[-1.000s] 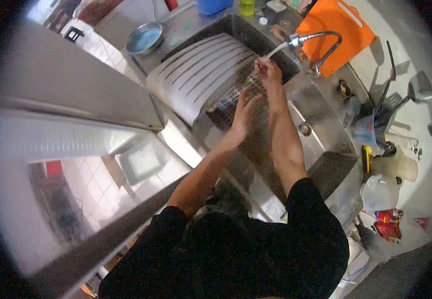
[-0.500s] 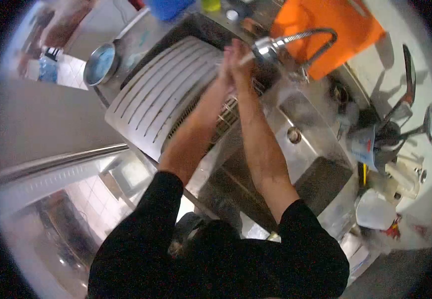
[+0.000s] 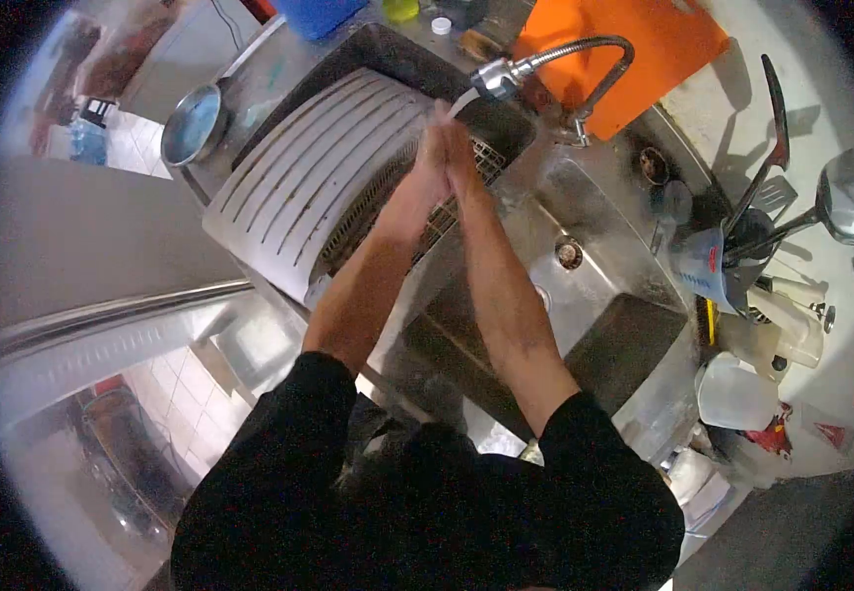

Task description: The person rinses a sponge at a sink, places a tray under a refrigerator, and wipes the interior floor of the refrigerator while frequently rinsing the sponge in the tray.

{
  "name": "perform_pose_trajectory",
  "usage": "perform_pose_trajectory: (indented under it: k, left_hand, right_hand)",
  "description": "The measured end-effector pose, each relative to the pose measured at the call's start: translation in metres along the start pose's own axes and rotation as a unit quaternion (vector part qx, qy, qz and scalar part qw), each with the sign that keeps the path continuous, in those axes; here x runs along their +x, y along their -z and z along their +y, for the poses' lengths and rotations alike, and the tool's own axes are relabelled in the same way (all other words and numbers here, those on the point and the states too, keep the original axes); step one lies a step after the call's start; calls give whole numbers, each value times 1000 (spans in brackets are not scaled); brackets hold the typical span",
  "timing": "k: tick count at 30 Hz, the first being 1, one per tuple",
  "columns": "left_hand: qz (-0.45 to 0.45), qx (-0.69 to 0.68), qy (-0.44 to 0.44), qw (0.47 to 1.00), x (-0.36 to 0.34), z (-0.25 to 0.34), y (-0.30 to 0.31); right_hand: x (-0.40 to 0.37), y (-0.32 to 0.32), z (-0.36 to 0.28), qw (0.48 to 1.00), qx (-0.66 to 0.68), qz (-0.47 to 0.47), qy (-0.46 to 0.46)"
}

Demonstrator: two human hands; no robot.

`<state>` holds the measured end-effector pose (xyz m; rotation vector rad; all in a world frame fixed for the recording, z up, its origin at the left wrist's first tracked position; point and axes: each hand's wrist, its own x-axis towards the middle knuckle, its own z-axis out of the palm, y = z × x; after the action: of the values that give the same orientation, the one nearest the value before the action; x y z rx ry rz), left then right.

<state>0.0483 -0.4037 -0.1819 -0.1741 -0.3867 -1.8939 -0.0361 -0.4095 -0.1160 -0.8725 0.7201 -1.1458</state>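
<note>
My left hand [image 3: 429, 165] and my right hand [image 3: 459, 156] are pressed palm to palm, with fingers stretched out and pointing away from me. Nothing shows between them, and the inner palms are hidden. A short stream of water runs from the chrome tap head [image 3: 494, 79] onto the fingertips. Below and left of the hands, a large white slatted panel [image 3: 319, 167] leans in the sink. A metal wire rack [image 3: 486, 163] lies beneath the hands.
A steel basin with a drain [image 3: 569, 253] is at the right. An orange board [image 3: 614, 59] stands behind the flexible tap neck [image 3: 629, 61]. A metal bowl [image 3: 194, 125] sits at the left edge. Along the right are a measuring jug [image 3: 705, 264], a ladle [image 3: 846, 202] and a white tub [image 3: 737, 394].
The joined hands have come slightly down and toward me, below the tap head. The whole view has shifted a little, and the water stream now shows more plainly.
</note>
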Motion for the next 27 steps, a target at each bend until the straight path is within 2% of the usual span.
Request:
perform_pose_trajectory:
  k: [1,2,3,4,5,6,7,8,9,10,11,12,13,14,15,16,17,18,20,22,23,24,25,27]
  left_hand:
    - [2,-2,-3,1000,-6,0,-2]
    - [150,95,10,984,2,7,-28]
    - [296,187,23,936,9,14,-55]
    - [439,268,42,857,3,13,-70]
    - [439,264,47,858,-10,11,-75]
    - [423,577,19,698,-21,9,-80]
    - [353,819,-19,452,-27,6,-88]
    - [354,818,-25,453,-31,-1,-109]
    - [393,789,10,473,-42,-9,-140]
    - [437,755,41,486,-51,-10,-159]
    - [388,809,-57,437,-72,-16,-132]
    - [405,822,-16,401,-84,-20,-135]
    - [426,828,24,364,-94,-29,-142]
    - [471,743,26,475,-103,-37,-160]
    - [488,753,59,438,-105,-41,-177]
    - [497,750,33,435,-113,-49,-181]
    - [504,748,7,431,-120,-56,-183]
    - [533,755,5,381,-122,-62,-196]
    - [529,721,28,446,-138,-75,-211]
    - [505,763,48,400,-147,-85,-189]
    - [489,766,49,415,-148,-91,-198]
    - [471,773,52,422,-154,-97,-207]
    - [460,776,71,427,-158,-100,-200]
    - [456,775,90,428,-168,-119,-177]
  right_hand:
    - [-6,3,6,999,27,-15,-12]
    - [-19,-5,11,999,37,-37,1]
    - [-33,-7,11,998,22,-55,20]
    - [-48,-4,9,997,-31,-60,40]
    - [-58,11,-6,981,-173,-50,66]
    - [-68,27,-20,945,-312,-34,90]
    - [-70,51,-41,814,-564,-16,136]
    - [-61,82,-51,812,-567,-18,141]
    - [-51,120,-50,845,-507,51,163]
    - [-51,127,-74,735,-616,63,276]
    - [-53,133,-99,591,-702,113,381]
    - [-49,150,-105,585,-761,89,264]
    - [-33,173,-98,556,-806,77,189]
    - [-30,179,-107,544,-820,33,176]
    - [-23,186,-110,546,-804,7,235]
    - [-17,192,-113,542,-788,-20,292]
    - [-16,182,-119,522,-802,-13,291]
    - [-14,174,-126,497,-818,-4,289]
    - [-14,191,-118,473,-824,-36,309]
    - [-8,187,-120,446,-833,-27,326]
    - [-10,173,-131,433,-867,-10,247]
    - [-15,158,-133,423,-891,10,166]
    - [-17,141,-133,431,-883,0,184]
    - [-5,140,-138,601,-786,67,133]
